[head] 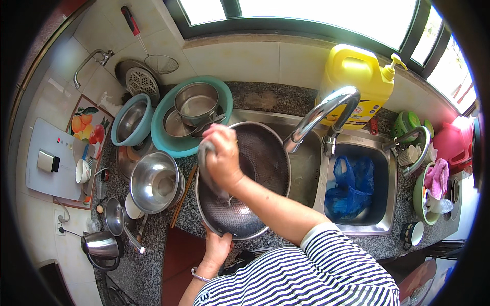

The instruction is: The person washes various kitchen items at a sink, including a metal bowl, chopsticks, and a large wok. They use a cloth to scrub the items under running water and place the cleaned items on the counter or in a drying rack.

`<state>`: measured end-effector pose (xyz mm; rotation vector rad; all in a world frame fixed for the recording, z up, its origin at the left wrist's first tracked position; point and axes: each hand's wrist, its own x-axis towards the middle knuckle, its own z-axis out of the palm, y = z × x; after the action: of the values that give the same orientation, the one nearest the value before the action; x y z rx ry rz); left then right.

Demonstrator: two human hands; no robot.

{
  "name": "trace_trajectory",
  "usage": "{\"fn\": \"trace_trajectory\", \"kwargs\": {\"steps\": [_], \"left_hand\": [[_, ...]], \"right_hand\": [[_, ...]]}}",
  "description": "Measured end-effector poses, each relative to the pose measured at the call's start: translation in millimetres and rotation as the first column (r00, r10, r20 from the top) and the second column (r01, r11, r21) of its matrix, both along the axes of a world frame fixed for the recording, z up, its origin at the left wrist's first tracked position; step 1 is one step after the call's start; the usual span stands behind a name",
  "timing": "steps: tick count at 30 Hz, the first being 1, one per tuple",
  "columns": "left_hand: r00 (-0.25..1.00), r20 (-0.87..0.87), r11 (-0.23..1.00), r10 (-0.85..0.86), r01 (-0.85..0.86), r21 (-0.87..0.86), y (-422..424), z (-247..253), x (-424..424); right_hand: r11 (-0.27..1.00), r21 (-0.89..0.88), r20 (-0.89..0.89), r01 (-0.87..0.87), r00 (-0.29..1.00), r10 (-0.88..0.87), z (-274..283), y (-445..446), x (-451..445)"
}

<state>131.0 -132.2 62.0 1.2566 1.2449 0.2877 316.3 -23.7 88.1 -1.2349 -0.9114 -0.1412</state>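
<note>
A large dark wok (264,168) with a textured inner surface is tilted over the counter edge and the left sink basin (306,179). My left hand (218,244) grips its near rim from below, thumb on the edge. Inside the wok's left side, my right hand (224,157) is closed on a grey cloth (208,168), pressed close to the wall. My right forearm crosses the wok and hides part of its interior. The chrome faucet (325,111) arches beside the wok's right rim.
Steel bowls (153,183) and a teal basin (226,95) holding pots stand left. Wooden chopsticks (183,197) lie beside the wok. The right sink holds a blue plastic bag (350,191). Behind the faucet stands a yellow jug (354,76). An electric kettle (101,244) sits lower left.
</note>
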Motion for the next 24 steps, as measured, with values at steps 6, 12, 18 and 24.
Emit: {"fn": "trace_trajectory", "kwargs": {"steps": [6, 12, 18, 24], "left_hand": [[0.997, -0.004, 0.997, 0.077, -0.077, 0.030, -7.4, 4.8, 3.4], [0.997, 0.055, 0.998, 0.051, -0.052, 0.017, -3.2, 2.3, 3.7], [0.995, 0.038, 0.996, 0.088, -0.087, -0.028, 0.6, 8.1, 6.0], [0.994, 0.040, 0.991, 0.102, -0.098, -0.090, 0.3, 8.4, 4.2]], "right_hand": [[0.979, -0.199, -0.139, -0.036, 0.990, 0.009, -9.0, 5.3, 16.8], [0.982, -0.190, -0.099, -0.004, 0.995, -0.015, -13.4, -7.2, -5.2], [0.769, -0.615, -0.160, -0.173, 0.983, 0.093, -8.0, -35.2, -13.5], [0.520, -0.501, -0.602, -0.692, 0.710, 0.365, -11.6, -42.1, -6.0]]}}
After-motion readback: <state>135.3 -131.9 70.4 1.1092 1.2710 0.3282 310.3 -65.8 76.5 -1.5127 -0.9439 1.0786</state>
